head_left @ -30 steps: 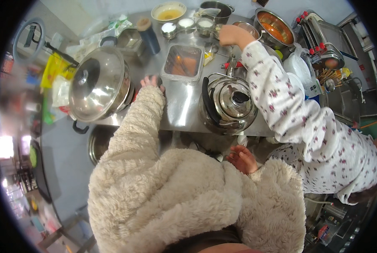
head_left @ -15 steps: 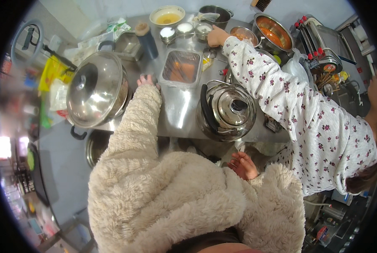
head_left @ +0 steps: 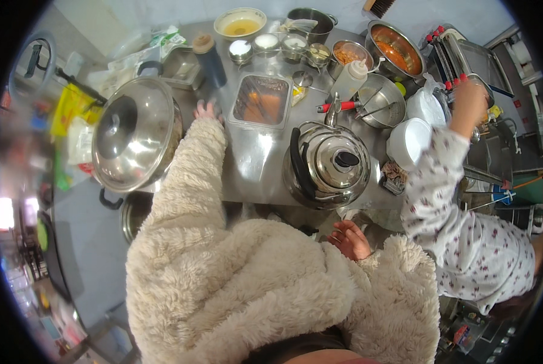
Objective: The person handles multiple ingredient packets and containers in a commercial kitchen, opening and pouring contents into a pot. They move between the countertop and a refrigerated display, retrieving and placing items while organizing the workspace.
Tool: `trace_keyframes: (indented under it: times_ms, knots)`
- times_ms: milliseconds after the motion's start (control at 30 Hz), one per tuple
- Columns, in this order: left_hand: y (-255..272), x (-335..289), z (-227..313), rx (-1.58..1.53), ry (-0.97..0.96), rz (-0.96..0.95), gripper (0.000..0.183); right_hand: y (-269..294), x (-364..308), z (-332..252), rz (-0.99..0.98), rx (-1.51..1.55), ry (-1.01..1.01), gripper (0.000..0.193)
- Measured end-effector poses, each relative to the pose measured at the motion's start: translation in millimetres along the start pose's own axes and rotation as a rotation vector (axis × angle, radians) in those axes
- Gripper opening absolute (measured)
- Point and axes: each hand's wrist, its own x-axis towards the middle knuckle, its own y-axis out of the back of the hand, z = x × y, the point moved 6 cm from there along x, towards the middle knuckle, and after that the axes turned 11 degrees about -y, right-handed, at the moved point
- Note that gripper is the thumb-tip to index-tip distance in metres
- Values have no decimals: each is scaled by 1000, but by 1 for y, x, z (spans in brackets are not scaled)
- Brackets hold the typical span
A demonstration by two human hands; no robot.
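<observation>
My left hand rests on the steel table with its fingers apart and nothing in them. It lies between a large lidded steel pot and a clear plastic tub of orange-red food. My right hand hangs below the table's front edge, palm up, fingers loosely bent and apart, with no object visible in it. Just beyond it stands a shiny steel kettle with a black handle. At the right, a co-worker's hand, blurred, reaches over the rack area; what it touches is unclear.
Small seasoning bowls line the back, near a bowl of yellow liquid. A dark bottle and a squeeze bottle stand upright. A red-handled tool lies beside a steel bowl. White bowls sit right.
The co-worker's arm has swung from the seasoning bowls to the right, uncovering the squeeze bottle, steel bowl and white bowls. My left hand has shifted slightly left; my right stays put.
</observation>
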Motion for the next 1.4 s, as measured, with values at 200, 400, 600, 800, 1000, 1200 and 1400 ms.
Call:
trace_keyframes:
  times_ms: [200, 400, 600, 800, 1000, 1200, 1400]
  knots:
    - [3, 10, -6, -84, 145, -51, 65, 2, 6, -1, 16, 2, -16, 28]
    - [29, -5, 17, -115, 155, 159, 66, -5, 12, -4, -132, 53, 7, 29]
    - [46, -72, 40, -251, 18, 402, 53, -1, 8, -6, -107, 94, 4, 28]
    - [72, -89, 47, -785, 79, 516, 30, 6, 4, -14, -181, 112, 28, 28]
    - [128, 13, 161, -578, -564, 484, 21, 38, -9, -35, -137, 45, 16, 28]
    - [72, 101, 253, -363, -340, -209, 33, 92, -39, -84, 2, 59, 50, 30]
    - [3, 135, 300, 53, -439, -577, 51, 134, -43, -109, 5, 116, 38, 29]
